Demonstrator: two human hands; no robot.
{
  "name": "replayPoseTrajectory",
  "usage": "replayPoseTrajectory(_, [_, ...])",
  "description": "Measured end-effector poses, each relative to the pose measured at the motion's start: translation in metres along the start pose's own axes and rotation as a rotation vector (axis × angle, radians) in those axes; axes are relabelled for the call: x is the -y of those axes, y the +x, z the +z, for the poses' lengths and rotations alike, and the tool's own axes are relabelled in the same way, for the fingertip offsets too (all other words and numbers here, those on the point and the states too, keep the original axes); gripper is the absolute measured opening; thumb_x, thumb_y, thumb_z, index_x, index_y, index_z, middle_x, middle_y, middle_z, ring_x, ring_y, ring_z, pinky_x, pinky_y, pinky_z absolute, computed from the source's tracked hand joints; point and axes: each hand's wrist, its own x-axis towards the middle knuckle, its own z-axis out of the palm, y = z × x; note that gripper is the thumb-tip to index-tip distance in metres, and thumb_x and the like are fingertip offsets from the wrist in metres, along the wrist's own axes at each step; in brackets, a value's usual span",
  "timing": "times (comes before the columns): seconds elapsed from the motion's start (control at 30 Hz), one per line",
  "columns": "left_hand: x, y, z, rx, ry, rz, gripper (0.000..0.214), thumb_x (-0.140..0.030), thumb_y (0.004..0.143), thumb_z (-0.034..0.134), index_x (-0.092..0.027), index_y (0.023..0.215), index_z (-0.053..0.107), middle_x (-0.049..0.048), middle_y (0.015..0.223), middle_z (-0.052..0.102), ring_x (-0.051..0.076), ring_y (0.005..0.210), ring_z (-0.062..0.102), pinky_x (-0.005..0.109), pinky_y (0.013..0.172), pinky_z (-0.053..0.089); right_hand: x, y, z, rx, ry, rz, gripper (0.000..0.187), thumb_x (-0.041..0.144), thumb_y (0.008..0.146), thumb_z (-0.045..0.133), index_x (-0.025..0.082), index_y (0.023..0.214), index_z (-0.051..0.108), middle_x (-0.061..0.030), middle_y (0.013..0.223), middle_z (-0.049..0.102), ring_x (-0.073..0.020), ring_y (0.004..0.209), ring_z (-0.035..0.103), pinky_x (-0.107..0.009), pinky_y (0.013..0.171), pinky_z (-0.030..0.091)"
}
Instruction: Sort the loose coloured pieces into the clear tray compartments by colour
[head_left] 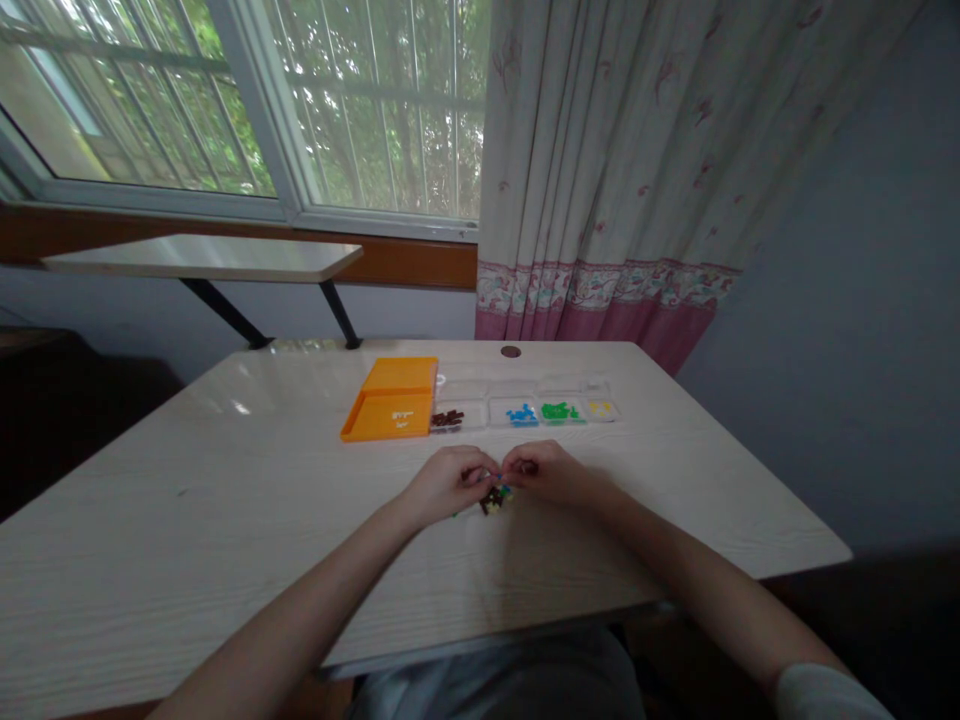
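My left hand (454, 482) and my right hand (551, 474) meet over the near middle of the table, fingertips pinched together. Between the fingers a bit of blue shows, too small to name. Right below the fingertips is a small cluster of brown, cream, green and blue toy building pieces (493, 500); whether the fingers touch it I cannot tell. A tiny green piece (454, 514) lies by my left hand, partly hidden.
Beyond the hands, a clear compartment tray (480, 412) holds brown pieces (448, 419), blue pieces (521, 414), green pieces (559, 411) and yellow pieces (600, 407). Left of it lies an orange case (397, 375) with white pieces (403, 416). A raised shelf (210, 257) stands at the back left.
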Motion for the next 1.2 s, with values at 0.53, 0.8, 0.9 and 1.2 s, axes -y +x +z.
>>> replayPoseTrajectory(0.53, [-0.002, 0.0, 0.0, -0.083, -0.046, -0.08, 0.019, -0.024, 0.074, 0.051, -0.013, 0.081, 0.065, -0.0047, 0.052, 0.039, 0.006, 0.048, 0.035, 0.017, 0.047, 0.028, 0.005, 0.0, 0.003, -0.132, -0.109, -0.011, 0.021, 0.036, 0.077, 0.057, 0.017, 0.078, 0.064, -0.0004, 0.064, 0.059, -0.0068, 0.049, 0.044, -0.017, 0.05, 0.036])
replayPoseTrajectory(0.8, [0.002, 0.001, 0.001, -0.038, -0.053, -0.089, 0.021, -0.029, 0.077, 0.05, -0.014, 0.08, 0.063, -0.0049, 0.053, 0.038, 0.007, 0.049, 0.034, 0.017, 0.047, 0.026, 0.002, 0.0, 0.003, -0.169, -0.107, -0.046, 0.015, 0.03, 0.076, 0.057, 0.017, 0.077, 0.062, -0.0002, 0.064, 0.059, -0.0066, 0.05, 0.044, -0.017, 0.05, 0.035])
replayPoseTrajectory(0.9, [0.001, 0.002, -0.003, 0.014, -0.031, -0.075, 0.02, -0.029, 0.078, 0.049, -0.014, 0.077, 0.062, -0.0045, 0.053, 0.04, 0.007, 0.05, 0.035, 0.017, 0.048, 0.027, 0.001, 0.0, -0.005, -0.24, -0.167, -0.067, 0.012, 0.028, 0.074, 0.057, 0.017, 0.074, 0.061, 0.0001, 0.063, 0.058, -0.0069, 0.05, 0.044, -0.018, 0.052, 0.036])
replayPoseTrajectory(1.2, [0.019, -0.007, -0.027, 0.283, 0.091, -0.113, 0.025, -0.037, 0.075, 0.052, -0.015, 0.063, 0.055, -0.0037, 0.053, 0.045, 0.007, 0.049, 0.036, 0.018, 0.048, 0.026, 0.006, -0.004, -0.024, -0.553, -0.137, -0.062, 0.017, 0.032, 0.076, 0.054, 0.017, 0.074, 0.062, -0.0007, 0.056, 0.055, -0.0082, 0.047, 0.043, -0.021, 0.048, 0.039])
